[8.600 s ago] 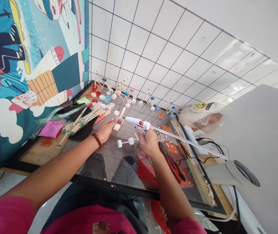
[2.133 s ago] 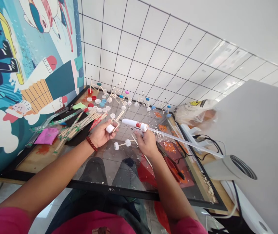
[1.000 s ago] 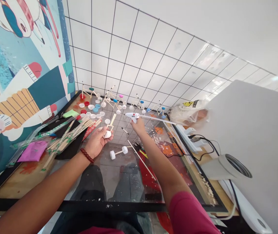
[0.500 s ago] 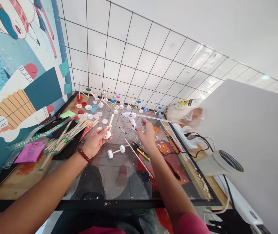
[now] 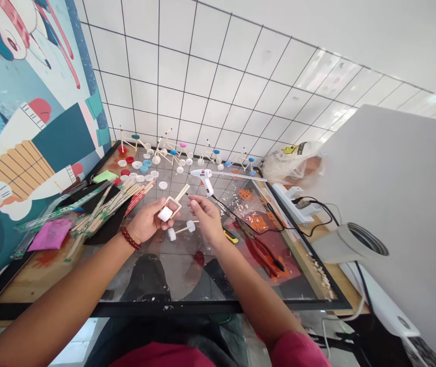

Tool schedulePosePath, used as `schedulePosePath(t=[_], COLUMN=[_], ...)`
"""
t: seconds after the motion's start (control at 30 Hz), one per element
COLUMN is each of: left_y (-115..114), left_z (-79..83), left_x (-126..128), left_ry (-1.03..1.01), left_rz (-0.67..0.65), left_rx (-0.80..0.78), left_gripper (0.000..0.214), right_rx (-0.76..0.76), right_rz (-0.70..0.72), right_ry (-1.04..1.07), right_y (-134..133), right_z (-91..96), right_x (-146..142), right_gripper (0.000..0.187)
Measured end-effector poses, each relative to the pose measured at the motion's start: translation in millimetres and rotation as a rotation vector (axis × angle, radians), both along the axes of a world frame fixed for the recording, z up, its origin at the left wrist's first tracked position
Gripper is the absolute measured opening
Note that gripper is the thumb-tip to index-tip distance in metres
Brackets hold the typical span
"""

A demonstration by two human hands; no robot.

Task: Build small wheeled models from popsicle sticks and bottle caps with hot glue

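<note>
My left hand (image 5: pixel 150 219) is closed on a small frame of wooden sticks (image 5: pixel 176 200), which has a white bottle cap (image 5: pixel 165 214) at its near end. Two of its sticks point up and right. My right hand (image 5: pixel 205 216) is close by, thumb and fingertips pinched around a short dark-tipped stick (image 5: pixel 188 194) near those stick ends; most of this piece is hidden by the fingers. Just below the hands lies a stick axle (image 5: pixel 182 231) with white caps at its ends. A white glue gun (image 5: pixel 203 179) stands beyond my right hand, with a long glue stick (image 5: pixel 237 176) in its back.
Loose caps (image 5: pixel 137 164) and several stick-and-cap models (image 5: pixel 202 157) line the back. Wooden sticks (image 5: pixel 99 214) and a pink packet (image 5: pixel 52 234) lie left. Red-handled pliers (image 5: pixel 264 255), a yellow cutter (image 5: pixel 230 235) and a black cord (image 5: pixel 248 228) are right. A grey cylinder (image 5: pixel 350 255) stands farther right.
My right hand has moved left and down from beside the glue gun, and the short dark-tipped stick has left the tabletop. My left hand has tilted the frame, its cap now facing me.
</note>
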State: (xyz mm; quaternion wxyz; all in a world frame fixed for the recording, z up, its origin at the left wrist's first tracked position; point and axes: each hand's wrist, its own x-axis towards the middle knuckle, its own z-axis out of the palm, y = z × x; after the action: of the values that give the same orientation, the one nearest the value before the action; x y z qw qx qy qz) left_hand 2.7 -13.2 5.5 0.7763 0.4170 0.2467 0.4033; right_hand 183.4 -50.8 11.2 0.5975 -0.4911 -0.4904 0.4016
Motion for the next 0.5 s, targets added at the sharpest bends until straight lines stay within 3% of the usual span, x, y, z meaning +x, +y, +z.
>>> schedulePosePath(t=[0.17,0.5], left_y=[-6.8,-10.5], left_z=[-0.2,1.2], left_x=[5.7,10.7], left_ry=[0.086,0.146], left_rz=[-0.052,-0.084], left_rx=[0.057,0.076], left_gripper=[0.039,0.037], right_rx=[-0.036,-0.027], right_rz=[0.064,0.023], right_ry=[0.138,0.106], right_y=[-1.6,-3.6], right_z=[5.0,5.5], right_x=[1.5,-1.3], right_gripper=[0.033,0.030])
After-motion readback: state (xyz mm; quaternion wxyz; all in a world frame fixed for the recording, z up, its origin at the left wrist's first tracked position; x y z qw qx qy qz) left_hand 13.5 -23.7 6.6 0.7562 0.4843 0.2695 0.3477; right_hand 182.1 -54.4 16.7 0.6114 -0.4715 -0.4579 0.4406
